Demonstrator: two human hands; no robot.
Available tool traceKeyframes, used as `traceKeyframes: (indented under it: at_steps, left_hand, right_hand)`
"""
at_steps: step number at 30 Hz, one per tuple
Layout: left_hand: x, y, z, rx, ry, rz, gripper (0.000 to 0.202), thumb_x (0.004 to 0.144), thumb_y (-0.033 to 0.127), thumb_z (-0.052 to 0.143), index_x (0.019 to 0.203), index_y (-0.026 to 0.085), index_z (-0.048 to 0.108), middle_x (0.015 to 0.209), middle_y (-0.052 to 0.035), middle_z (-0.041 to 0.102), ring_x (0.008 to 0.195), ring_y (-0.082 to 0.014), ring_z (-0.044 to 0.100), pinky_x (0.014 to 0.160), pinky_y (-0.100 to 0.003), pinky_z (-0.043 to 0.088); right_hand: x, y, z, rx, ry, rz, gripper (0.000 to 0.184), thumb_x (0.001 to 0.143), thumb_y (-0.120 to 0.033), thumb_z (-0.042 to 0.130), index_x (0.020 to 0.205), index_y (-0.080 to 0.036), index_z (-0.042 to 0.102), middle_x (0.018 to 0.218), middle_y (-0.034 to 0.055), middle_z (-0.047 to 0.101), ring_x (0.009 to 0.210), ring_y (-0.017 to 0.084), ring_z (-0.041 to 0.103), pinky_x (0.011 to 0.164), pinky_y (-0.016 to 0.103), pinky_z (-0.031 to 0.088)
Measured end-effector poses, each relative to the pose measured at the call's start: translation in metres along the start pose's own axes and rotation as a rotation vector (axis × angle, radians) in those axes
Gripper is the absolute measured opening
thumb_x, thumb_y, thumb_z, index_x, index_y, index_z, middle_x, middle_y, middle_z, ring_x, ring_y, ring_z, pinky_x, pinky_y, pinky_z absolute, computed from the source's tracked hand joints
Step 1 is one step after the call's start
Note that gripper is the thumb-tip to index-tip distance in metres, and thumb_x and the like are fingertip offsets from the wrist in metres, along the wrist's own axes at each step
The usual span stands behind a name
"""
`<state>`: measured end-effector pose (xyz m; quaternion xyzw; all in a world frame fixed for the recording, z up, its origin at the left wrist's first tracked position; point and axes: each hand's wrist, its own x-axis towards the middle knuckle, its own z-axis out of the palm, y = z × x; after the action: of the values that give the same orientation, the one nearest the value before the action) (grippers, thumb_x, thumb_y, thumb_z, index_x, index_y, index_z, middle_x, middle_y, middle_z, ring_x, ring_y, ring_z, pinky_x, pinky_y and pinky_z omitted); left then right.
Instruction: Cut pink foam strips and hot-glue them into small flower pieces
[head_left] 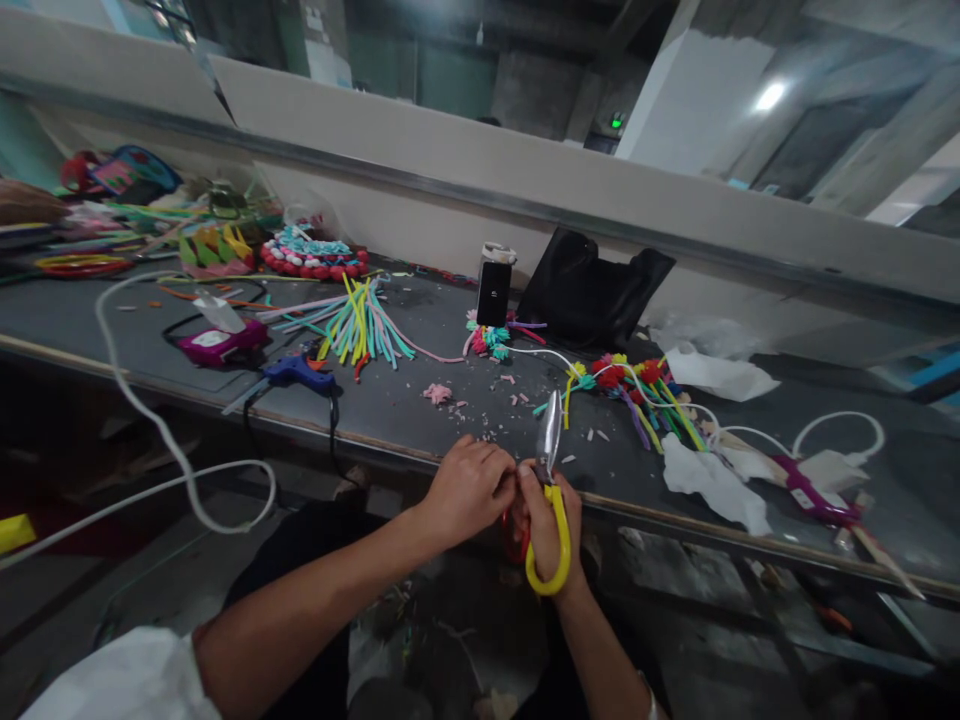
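Observation:
At the table's front edge my right hand (546,525) is closed around a pair of scissors (552,435). Their metal blades point up and away from me, and a yellow handle loop hangs beside the palm. Something red shows below the fingers, partly covered by the hand. My left hand (466,492) meets it, fingertips pinched together against the right fingers; whatever lies between them is hidden. Small cut scraps are strewn on the tabletop just beyond, with a pink fuzzy piece (437,394) to the left.
A fan of fuzzy stems (367,325), a blue glue gun (300,372) and a purple box (217,342) lie left. A phone (493,293) stands ahead, near a black bag (592,285). Colourful fuzzy flowers (622,372), white paper (712,485) and another purple device (814,492) are right.

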<state>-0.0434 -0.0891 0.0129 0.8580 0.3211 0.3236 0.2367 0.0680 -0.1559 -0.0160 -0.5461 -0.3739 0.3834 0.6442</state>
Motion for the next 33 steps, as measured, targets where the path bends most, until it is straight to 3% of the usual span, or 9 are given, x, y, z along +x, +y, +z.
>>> traceKeyframes:
  at_steps: [4, 8, 12, 17, 19, 22, 27, 33]
  left_hand:
    - [0.003, -0.008, -0.004, -0.326, -0.072, -0.178, 0.01, 0.077, 0.025, 0.058, 0.072, 0.018, 0.063, 0.065, 0.0002, 0.059, 0.061, -0.0136, 0.052, 0.06, -0.024, 0.037]
    - [0.008, -0.012, -0.009, -0.642, -0.191, -0.331, 0.018, 0.074, 0.033, 0.062, 0.071, 0.015, 0.062, 0.063, 0.0012, 0.057, 0.057, -0.0109, 0.049, 0.055, -0.021, 0.036]
    - [0.01, -0.01, -0.013, -0.739, -0.243, -0.391, 0.016, 0.07, 0.031, 0.063, 0.066, 0.016, 0.06, 0.057, 0.0027, 0.054, 0.052, -0.009, 0.046, 0.052, -0.02, 0.034]
    - [0.01, -0.011, -0.015, -0.802, -0.288, -0.37, 0.011, 0.066, 0.026, 0.065, 0.064, 0.015, 0.062, 0.057, 0.0035, 0.053, 0.054, -0.0083, 0.045, 0.053, -0.02, 0.034]
    - [0.01, -0.011, -0.016, -0.846, -0.267, -0.4, 0.013, 0.065, 0.027, 0.068, 0.064, 0.015, 0.064, 0.057, 0.0033, 0.053, 0.054, -0.0083, 0.044, 0.052, -0.02, 0.033]
    - [0.01, -0.01, -0.017, -0.942, -0.143, -0.479, 0.015, 0.066, 0.029, 0.07, 0.067, 0.015, 0.067, 0.058, 0.0024, 0.054, 0.052, -0.0077, 0.041, 0.05, -0.02, 0.03]
    - [0.012, -0.007, -0.016, -1.027, 0.042, -0.482, 0.013, 0.068, 0.027, 0.068, 0.069, 0.014, 0.066, 0.06, 0.0023, 0.053, 0.053, -0.0074, 0.04, 0.052, -0.021, 0.03]
    - [0.013, -0.001, -0.012, -0.993, 0.134, -0.538, 0.014, 0.066, 0.027, 0.069, 0.067, 0.014, 0.064, 0.06, 0.0031, 0.051, 0.055, -0.0081, 0.041, 0.052, -0.02, 0.031]
  right_hand:
    - [0.0, -0.003, -0.004, 0.038, 0.017, 0.023, 0.029, 0.085, -0.048, 0.06, 0.089, -0.019, 0.056, 0.046, -0.0112, 0.04, 0.033, 0.005, 0.035, 0.03, 0.015, 0.034]
    - [0.0, -0.005, -0.006, 0.004, 0.001, 0.011, 0.03, 0.085, -0.048, 0.06, 0.094, -0.019, 0.057, 0.047, -0.0114, 0.039, 0.034, 0.005, 0.035, 0.031, 0.015, 0.034]
    - [0.0, -0.006, -0.006, -0.086, -0.03, -0.026, 0.029, 0.086, -0.048, 0.058, 0.091, -0.019, 0.057, 0.047, -0.0107, 0.041, 0.034, 0.006, 0.037, 0.032, 0.015, 0.035]
    - [-0.002, -0.005, -0.004, -0.15, -0.05, -0.029, 0.029, 0.086, -0.048, 0.057, 0.087, -0.019, 0.057, 0.046, -0.0103, 0.041, 0.033, 0.006, 0.037, 0.032, 0.015, 0.035]
    - [-0.004, -0.005, -0.002, -0.148, -0.032, -0.021, 0.031, 0.086, -0.049, 0.057, 0.091, -0.019, 0.058, 0.046, -0.0103, 0.041, 0.032, 0.006, 0.038, 0.032, 0.016, 0.035]
    - [-0.007, -0.005, 0.002, -0.148, -0.033, -0.025, 0.034, 0.087, -0.05, 0.053, 0.099, -0.019, 0.058, 0.05, -0.0085, 0.046, 0.036, 0.008, 0.042, 0.036, 0.018, 0.039]
    - [-0.011, 0.0, 0.01, -0.33, -0.102, -0.147, 0.029, 0.086, -0.044, 0.056, 0.098, -0.017, 0.061, 0.075, 0.0014, 0.064, 0.061, 0.014, 0.058, 0.056, 0.023, 0.048]
    - [-0.012, 0.011, 0.016, -0.461, -0.128, -0.194, 0.027, 0.089, -0.039, 0.052, 0.103, -0.018, 0.06, 0.087, 0.0043, 0.07, 0.07, 0.017, 0.063, 0.064, 0.025, 0.05]
